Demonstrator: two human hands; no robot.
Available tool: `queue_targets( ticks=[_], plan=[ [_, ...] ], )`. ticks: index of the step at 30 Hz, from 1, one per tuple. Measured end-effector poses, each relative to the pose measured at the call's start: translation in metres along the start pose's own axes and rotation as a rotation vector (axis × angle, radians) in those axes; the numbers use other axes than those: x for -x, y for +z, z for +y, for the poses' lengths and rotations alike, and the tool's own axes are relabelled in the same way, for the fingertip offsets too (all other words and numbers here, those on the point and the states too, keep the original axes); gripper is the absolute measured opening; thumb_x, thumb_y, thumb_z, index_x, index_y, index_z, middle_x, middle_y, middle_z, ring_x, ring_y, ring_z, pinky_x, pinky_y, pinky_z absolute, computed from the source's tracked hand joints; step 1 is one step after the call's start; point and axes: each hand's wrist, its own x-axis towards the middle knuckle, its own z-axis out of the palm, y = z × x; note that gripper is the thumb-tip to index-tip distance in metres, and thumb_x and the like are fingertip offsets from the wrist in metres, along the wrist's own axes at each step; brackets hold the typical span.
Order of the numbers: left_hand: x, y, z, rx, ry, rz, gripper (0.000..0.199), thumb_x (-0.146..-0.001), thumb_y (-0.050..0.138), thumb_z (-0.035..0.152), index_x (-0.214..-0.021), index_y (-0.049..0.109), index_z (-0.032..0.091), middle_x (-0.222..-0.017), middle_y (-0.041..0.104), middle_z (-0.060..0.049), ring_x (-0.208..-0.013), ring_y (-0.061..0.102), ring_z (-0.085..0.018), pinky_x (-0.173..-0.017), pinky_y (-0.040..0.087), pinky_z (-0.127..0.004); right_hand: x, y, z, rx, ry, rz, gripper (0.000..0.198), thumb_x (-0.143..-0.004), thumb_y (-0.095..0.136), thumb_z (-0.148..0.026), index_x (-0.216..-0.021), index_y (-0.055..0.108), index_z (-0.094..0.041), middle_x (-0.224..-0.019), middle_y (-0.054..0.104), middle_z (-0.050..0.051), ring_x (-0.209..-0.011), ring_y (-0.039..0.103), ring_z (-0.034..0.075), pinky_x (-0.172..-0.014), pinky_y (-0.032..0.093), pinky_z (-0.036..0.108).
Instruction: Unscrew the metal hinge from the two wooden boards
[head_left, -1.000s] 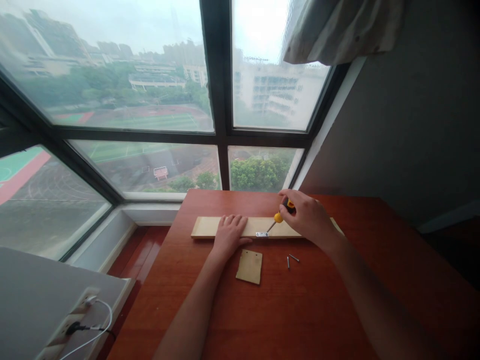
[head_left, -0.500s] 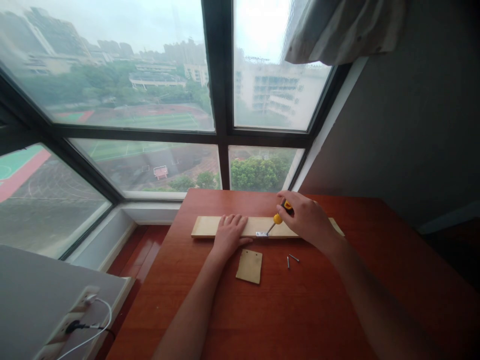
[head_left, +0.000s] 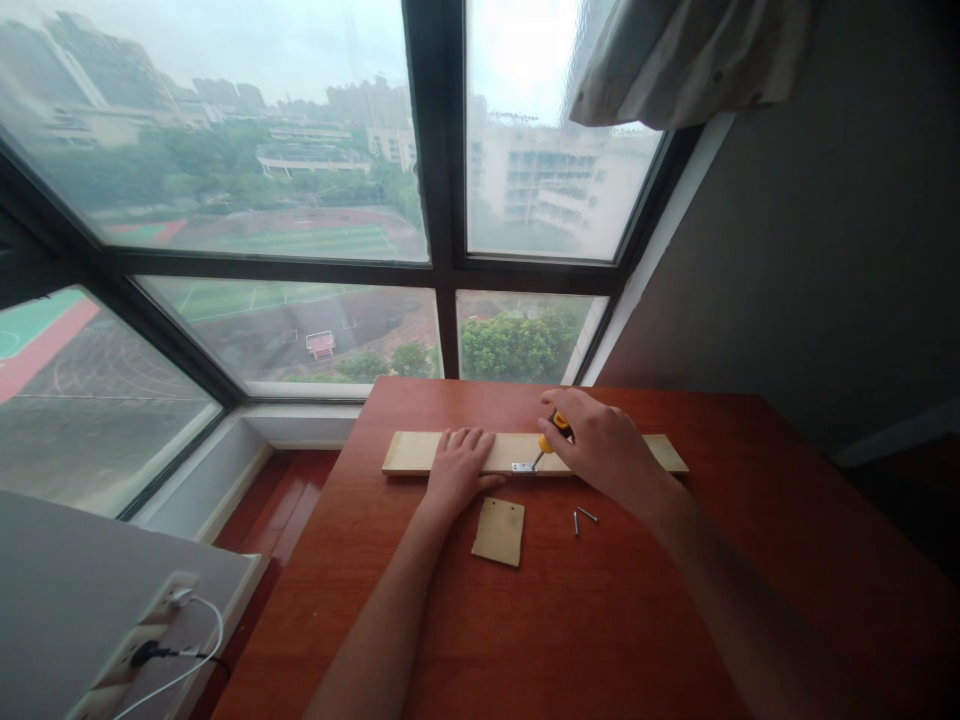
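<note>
A long pale wooden board [head_left: 409, 455] lies across the table. My left hand [head_left: 459, 467] rests flat on it, fingers stretched over the top. In my right hand [head_left: 604, 440] is a screwdriver [head_left: 547, 443] with a yellow and black handle, its shaft tilted. The screwdriver's tip meets a small silver metal bracket [head_left: 519, 467] at the board's near edge; whether a screw sits under the tip is too small to tell. Just below my left hand lies a small tan square piece [head_left: 499, 532] with two holes near its top edge.
Two screws [head_left: 582, 520] lie on the reddish-brown wooden table [head_left: 525, 640], right of the tan piece. Windows [head_left: 300, 330] stand behind the table's far edge. Plugged-in cables [head_left: 180, 652] hang from sockets on the low wall at left.
My right hand has moved a little left and turned, and the screwdriver stands more upright. Its tip stays at the bracket. My left hand keeps its place on the board.
</note>
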Motion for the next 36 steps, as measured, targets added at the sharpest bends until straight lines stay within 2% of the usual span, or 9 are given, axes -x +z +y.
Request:
queue_targets(
  ticks=[7,10,15,21,27,30,33,36],
  plan=[
    [0.001,0.002,-0.001,0.010,0.003,0.011,0.071,-0.073,0.069,0.059,-0.132,0.049,0.026,-0.132,0.055,-0.010,-0.123,0.045,-0.031,-0.107,0.028,-0.047,-0.005,0.001,0.003,0.217,0.159,0.014,0.032,-0.094,0.046,-0.046,-0.110,0.060,-0.023,-0.102,0.071,0.007,-0.077,0.068,0.024,-0.057,0.041,0.030],
    [0.001,0.002,-0.001,0.016,0.001,0.011,0.075,-0.070,0.071,0.062,-0.131,0.049,0.025,-0.131,0.056,-0.010,-0.122,0.045,-0.031,-0.107,0.029,-0.047,-0.010,0.003,0.007,0.204,0.190,0.018,0.033,-0.094,0.045,-0.049,-0.108,0.060,-0.024,-0.097,0.071,0.006,-0.076,0.067,0.023,-0.057,0.040,0.030],
    [-0.001,0.003,-0.001,0.018,-0.011,0.023,0.072,-0.070,0.069,0.064,-0.129,0.051,0.025,-0.127,0.059,-0.010,-0.118,0.049,-0.030,-0.105,0.030,-0.047,-0.014,0.008,0.011,0.052,0.103,0.018,0.025,-0.093,0.048,-0.034,-0.112,0.059,-0.023,-0.103,0.069,0.006,-0.086,0.066,0.022,-0.068,0.044,0.031],
    [-0.001,0.004,-0.001,0.002,-0.004,0.018,0.071,-0.070,0.070,0.062,-0.130,0.052,0.027,-0.127,0.060,-0.009,-0.117,0.051,-0.030,-0.105,0.031,-0.047,-0.011,0.005,0.010,-0.102,-0.054,0.007,0.038,-0.086,0.050,-0.021,-0.123,0.053,-0.021,-0.115,0.065,0.007,-0.096,0.064,0.020,-0.080,0.047,0.030],
    [-0.001,0.006,-0.001,-0.019,-0.009,0.000,0.074,-0.070,0.071,0.061,-0.132,0.050,0.026,-0.129,0.059,-0.010,-0.120,0.049,-0.030,-0.106,0.030,-0.049,-0.010,0.002,0.006,0.033,0.086,0.011,0.023,-0.092,0.048,-0.038,-0.104,0.062,-0.025,-0.101,0.070,0.004,-0.086,0.066,0.022,-0.068,0.045,0.030],
    [-0.001,0.005,-0.001,-0.014,-0.010,-0.005,0.072,-0.072,0.070,0.061,-0.132,0.050,0.027,-0.129,0.058,-0.010,-0.120,0.049,-0.030,-0.107,0.030,-0.049,-0.009,0.001,0.006,-0.002,0.066,0.005,0.025,-0.090,0.048,-0.029,-0.111,0.059,-0.023,-0.108,0.069,0.005,-0.089,0.066,0.022,-0.073,0.046,0.030],
    [-0.001,0.004,-0.001,0.000,-0.007,0.000,0.071,-0.072,0.069,0.061,-0.131,0.050,0.027,-0.129,0.058,-0.010,-0.120,0.049,-0.030,-0.107,0.029,-0.048,-0.005,-0.002,0.006,-0.079,-0.004,-0.007,0.042,-0.082,0.051,-0.020,-0.124,0.052,-0.020,-0.120,0.065,0.007,-0.100,0.064,0.021,-0.082,0.046,0.030],
    [0.000,0.002,-0.001,0.009,-0.008,0.003,0.072,-0.071,0.070,0.061,-0.132,0.050,0.026,-0.129,0.057,-0.010,-0.121,0.048,-0.030,-0.107,0.029,-0.048,-0.003,-0.003,0.004,-0.053,0.015,-0.006,0.037,-0.084,0.053,-0.026,-0.121,0.055,-0.021,-0.120,0.066,0.007,-0.102,0.064,0.023,-0.079,0.047,0.031]
  ],
)
